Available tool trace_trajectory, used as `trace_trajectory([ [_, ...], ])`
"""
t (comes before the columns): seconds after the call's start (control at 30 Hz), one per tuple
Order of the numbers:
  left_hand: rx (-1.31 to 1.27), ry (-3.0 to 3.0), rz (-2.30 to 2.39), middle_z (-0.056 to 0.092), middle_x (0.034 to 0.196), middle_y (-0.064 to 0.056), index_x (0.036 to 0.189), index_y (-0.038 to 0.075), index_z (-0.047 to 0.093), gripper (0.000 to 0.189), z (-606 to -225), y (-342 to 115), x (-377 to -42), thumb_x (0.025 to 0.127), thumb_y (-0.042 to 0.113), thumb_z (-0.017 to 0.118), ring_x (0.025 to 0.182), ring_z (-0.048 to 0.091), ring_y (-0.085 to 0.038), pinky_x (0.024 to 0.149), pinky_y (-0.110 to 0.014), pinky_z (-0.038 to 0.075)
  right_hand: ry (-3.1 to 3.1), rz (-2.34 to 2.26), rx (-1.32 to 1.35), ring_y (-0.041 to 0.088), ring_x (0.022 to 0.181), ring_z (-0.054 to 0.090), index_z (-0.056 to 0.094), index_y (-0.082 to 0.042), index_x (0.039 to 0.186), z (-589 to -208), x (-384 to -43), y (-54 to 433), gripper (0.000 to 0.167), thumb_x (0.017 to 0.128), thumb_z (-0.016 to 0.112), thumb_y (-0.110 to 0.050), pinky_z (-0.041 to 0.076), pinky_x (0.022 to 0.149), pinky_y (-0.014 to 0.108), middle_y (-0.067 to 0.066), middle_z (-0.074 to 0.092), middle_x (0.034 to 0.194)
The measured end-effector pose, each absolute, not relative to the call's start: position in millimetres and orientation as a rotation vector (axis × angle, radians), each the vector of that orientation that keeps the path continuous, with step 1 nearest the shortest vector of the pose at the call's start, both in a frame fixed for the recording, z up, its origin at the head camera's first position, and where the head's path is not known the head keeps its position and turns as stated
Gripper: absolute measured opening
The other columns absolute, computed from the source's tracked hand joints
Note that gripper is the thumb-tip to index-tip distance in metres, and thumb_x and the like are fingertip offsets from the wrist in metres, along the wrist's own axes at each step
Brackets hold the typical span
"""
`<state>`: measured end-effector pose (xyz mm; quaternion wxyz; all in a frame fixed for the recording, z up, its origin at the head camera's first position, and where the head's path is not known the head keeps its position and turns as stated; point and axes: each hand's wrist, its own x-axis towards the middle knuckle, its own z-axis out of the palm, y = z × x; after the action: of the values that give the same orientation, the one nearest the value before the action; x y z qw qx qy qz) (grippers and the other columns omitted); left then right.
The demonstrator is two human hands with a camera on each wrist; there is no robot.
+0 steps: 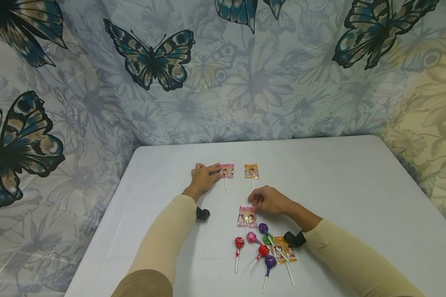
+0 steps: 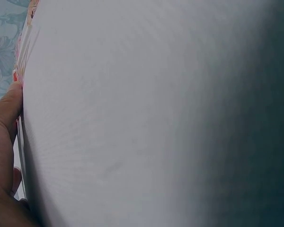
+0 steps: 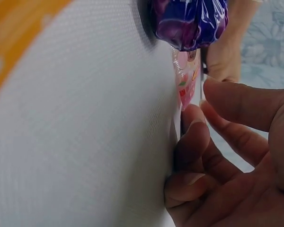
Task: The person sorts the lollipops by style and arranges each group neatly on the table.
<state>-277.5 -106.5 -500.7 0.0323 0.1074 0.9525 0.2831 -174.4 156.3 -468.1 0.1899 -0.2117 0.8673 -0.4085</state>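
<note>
My left hand reaches to the far part of the table, its extended fingertips on the left edge of a flat lollipop in a pink square wrapper. To its right lies a matching lollipop in an orange wrapper, stick toward me. Closer in, my right hand is at the upper right corner of another pink-wrapped flat lollipop. In the right wrist view its fingers bend loosely beside that pink wrapper, thumb apart, nothing gripped.
Nearer me lie several ball lollipops: red, pink, green and purple. Some overlap another orange-wrapped lollipop. Butterfly-patterned cloth hangs behind the white table.
</note>
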Motion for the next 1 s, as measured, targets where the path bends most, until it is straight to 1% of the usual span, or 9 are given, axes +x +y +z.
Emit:
trace_trajectory([
  [0.2, 0.346, 2.945, 0.865, 0.052, 0.137, 0.012, 0.129, 0.030, 0.063, 0.040, -505, -108, -279, 0.091, 0.042, 0.066, 0.114, 0.036, -0.027, 0.091, -0.044, 0.028, 2.497, -1.077, -0.588, 0.015, 0.075, 0.055, 0.069, -0.006, 0.097, -469, -172, 152, 0.020, 0.079, 0.074, 0.000, 0.047, 0.070, 0.032, -0.003, 0.060, 0.081],
  [0.33, 0.346, 2.945, 0.869, 0.053, 0.136, 0.007, 0.129, 0.030, 0.063, 0.041, -505, -108, -278, 0.090, 0.043, 0.066, 0.112, 0.037, -0.028, 0.091, -0.044, 0.028, 2.516, -1.055, -0.577, 0.014, 0.074, 0.054, 0.068, -0.007, 0.095, -468, -171, 150, 0.020, 0.078, 0.074, 0.001, 0.047, 0.071, 0.033, -0.003, 0.059, 0.080],
  [0.4, 0.350, 2.947, 0.860, 0.053, 0.136, 0.006, 0.130, 0.030, 0.062, 0.041, -505, -107, -278, 0.090, 0.042, 0.066, 0.112, 0.037, -0.028, 0.091, -0.043, 0.028, 2.518, -1.044, -0.573, 0.014, 0.074, 0.054, 0.068, -0.007, 0.095, -468, -170, 150, 0.020, 0.078, 0.074, 0.001, 0.047, 0.071, 0.033, -0.003, 0.059, 0.080],
  [0.5, 0.362, 2.951, 0.849, 0.053, 0.137, 0.008, 0.130, 0.029, 0.062, 0.041, -505, -107, -277, 0.091, 0.042, 0.066, 0.113, 0.037, -0.027, 0.091, -0.043, 0.028, 2.530, -1.026, -0.588, 0.014, 0.073, 0.053, 0.068, -0.007, 0.094, -467, -168, 149, 0.020, 0.078, 0.073, 0.002, 0.046, 0.069, 0.032, -0.003, 0.058, 0.078],
  [0.57, 0.378, 2.955, 0.853, 0.052, 0.137, 0.013, 0.129, 0.028, 0.063, 0.041, -504, -107, -278, 0.091, 0.041, 0.066, 0.114, 0.037, -0.027, 0.092, -0.044, 0.027, 2.548, -1.014, -0.603, 0.013, 0.071, 0.053, 0.068, -0.007, 0.093, -467, -167, 148, 0.019, 0.078, 0.072, 0.003, 0.046, 0.068, 0.031, -0.003, 0.058, 0.077],
  [0.8, 0.368, 2.949, 0.858, 0.051, 0.138, 0.015, 0.130, 0.028, 0.062, 0.041, -503, -107, -277, 0.091, 0.040, 0.066, 0.116, 0.036, -0.028, 0.093, -0.044, 0.027, 2.622, -0.963, -0.619, 0.012, 0.069, 0.052, 0.066, -0.010, 0.085, -473, -166, 145, 0.017, 0.078, 0.070, 0.004, 0.046, 0.066, 0.030, -0.006, 0.056, 0.073],
  [0.9, 0.365, 2.953, 0.847, 0.051, 0.138, 0.015, 0.130, 0.028, 0.062, 0.041, -503, -106, -277, 0.091, 0.041, 0.066, 0.116, 0.037, -0.027, 0.093, -0.044, 0.027, 2.640, -0.931, -0.611, 0.013, 0.070, 0.051, 0.066, -0.012, 0.084, -473, -165, 143, 0.017, 0.080, 0.066, 0.005, 0.045, 0.066, 0.031, -0.006, 0.057, 0.075],
  [1.0, 0.363, 2.955, 0.849, 0.051, 0.138, 0.015, 0.129, 0.028, 0.063, 0.041, -503, -106, -277, 0.091, 0.040, 0.067, 0.116, 0.036, -0.027, 0.093, -0.044, 0.027, 2.626, -0.927, -0.589, 0.014, 0.072, 0.052, 0.067, -0.012, 0.086, -471, -164, 143, 0.018, 0.083, 0.062, 0.005, 0.046, 0.068, 0.032, -0.005, 0.058, 0.078],
])
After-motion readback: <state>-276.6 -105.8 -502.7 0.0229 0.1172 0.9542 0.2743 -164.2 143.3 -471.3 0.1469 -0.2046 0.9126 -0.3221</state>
